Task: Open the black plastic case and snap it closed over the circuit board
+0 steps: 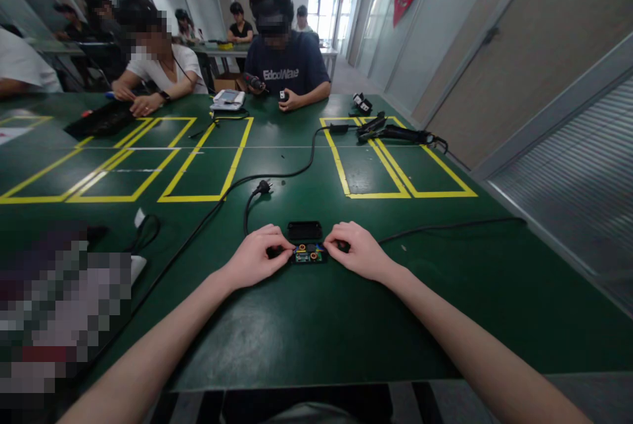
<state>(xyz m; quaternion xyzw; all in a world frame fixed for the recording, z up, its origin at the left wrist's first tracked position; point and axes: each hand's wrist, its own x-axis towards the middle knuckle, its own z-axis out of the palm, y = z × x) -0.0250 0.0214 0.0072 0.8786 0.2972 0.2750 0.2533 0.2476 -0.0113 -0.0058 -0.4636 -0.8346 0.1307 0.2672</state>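
Two-handed pinch on a small wired circuit board (pixel 309 252), midway between left hand (pixel 264 252) and right hand (pixel 357 250). Thumb and forefinger closed together on each side, other fingers curled in, gripping opposite ends; whether by wire or by edge, too small to tell. Rectangular and tightly packed, with ring-shaped copper-coloured coils (pixel 313 256), patches of green, and bits of blue and yellow near the fingertips. Set in a shallow black plastic base (pixel 324 257), both ends partly covered by the fingers. Just beyond, opposite the gap between the hands, an oblong black plastic lid (pixel 304 231) with rounded corners. Beneath the hands, a smooth dark green tabletop (pixel 346 332) with a soft sheen. Past the left hand, a moulded black plug (pixel 264 187) with metal prongs, on a cord (pixel 246 213) curving back behind that hand. Sweeping diagonally beyond it, a long black cable (pixel 257 177); off to the right of the right hand, a thin black lead (pixel 455 225). Left of the left hand, a pixelated heap (pixel 64 305). Farther ahead of both hands, flat yellow tape (pixel 380 196) in rectangles, with slim black implements (pixel 405 136) lying across the right-hand ones. Across the table, a co-worker in a lettered navy T-shirt (pixel 289 68), holding a dark tool (pixel 255 83) and a small black-and-white block (pixel 283 96); farther left, a co-worker in a white top (pixel 190 68) beside a wide black tray (pixel 99 119).
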